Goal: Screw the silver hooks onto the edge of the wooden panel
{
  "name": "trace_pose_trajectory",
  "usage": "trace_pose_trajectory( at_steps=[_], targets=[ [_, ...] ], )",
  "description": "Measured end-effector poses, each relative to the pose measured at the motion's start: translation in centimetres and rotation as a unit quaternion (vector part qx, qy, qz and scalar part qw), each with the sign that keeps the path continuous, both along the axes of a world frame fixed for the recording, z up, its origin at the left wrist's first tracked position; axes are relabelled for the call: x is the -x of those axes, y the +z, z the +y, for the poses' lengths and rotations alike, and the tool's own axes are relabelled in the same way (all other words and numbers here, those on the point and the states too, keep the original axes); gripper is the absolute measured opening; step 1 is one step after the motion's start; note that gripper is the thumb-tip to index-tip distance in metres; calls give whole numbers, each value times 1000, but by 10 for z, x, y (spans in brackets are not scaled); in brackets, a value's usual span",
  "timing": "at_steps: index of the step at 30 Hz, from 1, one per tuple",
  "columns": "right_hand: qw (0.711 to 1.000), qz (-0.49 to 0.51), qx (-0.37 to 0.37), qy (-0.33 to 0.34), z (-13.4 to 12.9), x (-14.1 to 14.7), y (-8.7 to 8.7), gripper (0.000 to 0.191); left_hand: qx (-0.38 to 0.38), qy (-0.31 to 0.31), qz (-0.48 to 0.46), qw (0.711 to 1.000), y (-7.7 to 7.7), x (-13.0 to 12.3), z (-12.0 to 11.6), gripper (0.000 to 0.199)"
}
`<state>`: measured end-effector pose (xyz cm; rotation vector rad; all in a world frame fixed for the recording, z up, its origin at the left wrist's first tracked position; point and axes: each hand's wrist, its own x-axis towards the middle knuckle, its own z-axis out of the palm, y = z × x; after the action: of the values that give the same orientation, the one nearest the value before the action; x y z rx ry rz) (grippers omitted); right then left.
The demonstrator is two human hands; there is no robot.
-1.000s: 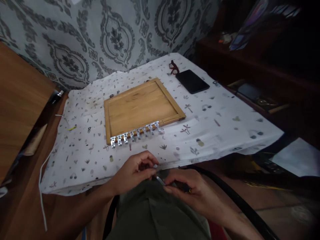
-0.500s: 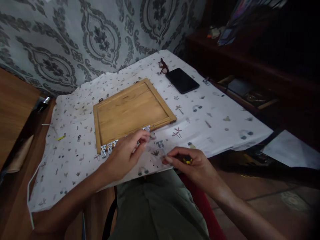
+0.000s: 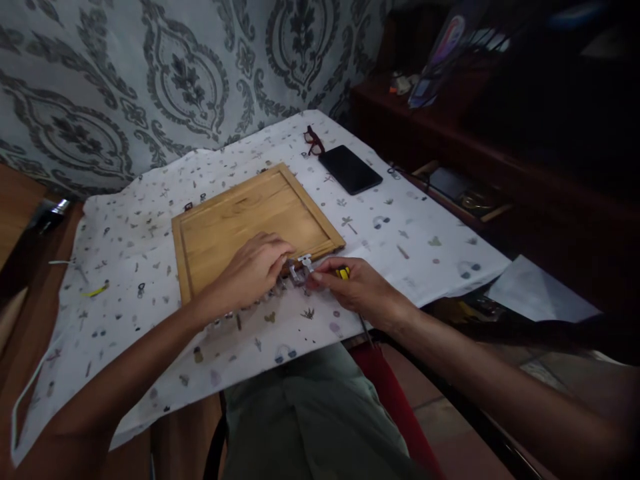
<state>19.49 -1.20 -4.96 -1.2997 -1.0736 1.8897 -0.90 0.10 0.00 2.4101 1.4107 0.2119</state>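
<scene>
A framed wooden panel (image 3: 260, 207) lies on the patterned tablecloth, with a row of small metal hooks (image 3: 280, 288) along its near edge. My left hand (image 3: 250, 270) rests over that edge, fingers curled with the thumb close to the fingertips; what lies between them is hidden. Between the thumb and fingers of my right hand (image 3: 360, 288) is a shiny hook (image 3: 304, 267), its flat T-shaped top at the panel's edge. A yellow-and-black screwdriver (image 3: 343, 272) is also tucked in my right hand, its thin shaft pointing down towards my lap.
Behind the panel on the tablecloth (image 3: 425, 233) are a black tablet (image 3: 350, 169) and folded glasses (image 3: 314, 141). A yellow strip (image 3: 95, 291) lies at the left. An open drawer (image 3: 460, 190) with items in it stands at the right, near a white sheet (image 3: 543, 293).
My right hand has moved up and left to the panel's near edge, bringing the hook there. My left hand has shifted slightly further onto the panel. The view has turned a little.
</scene>
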Motion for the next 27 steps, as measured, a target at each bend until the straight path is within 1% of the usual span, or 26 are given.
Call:
trace_pose_trajectory(
  at_steps=[5,10,16,22,24,27],
  targets=[
    [1000,-17,5,2,6,4,1,19,14,-5,2,1000,-8,0,9,29],
    [999,-23,3,25,10,4,-3,17,15,-16,0,1000,-13,0,12,29],
    [999,-9,-3,50,13,3,-6,20,39,-13,16,999,-9,-4,14,29],
    [998,-13,-7,54,14,4,-6,20,34,-41,30,998,-6,-8,15,31],
    [998,-18,-10,58,15,4,-6,20,31,-50,45,997,-5,-9,15,33],
    [998,-23,-11,63,14,5,-6,22,38,-58,80,994,-2,-11,16,30]
  ],
)
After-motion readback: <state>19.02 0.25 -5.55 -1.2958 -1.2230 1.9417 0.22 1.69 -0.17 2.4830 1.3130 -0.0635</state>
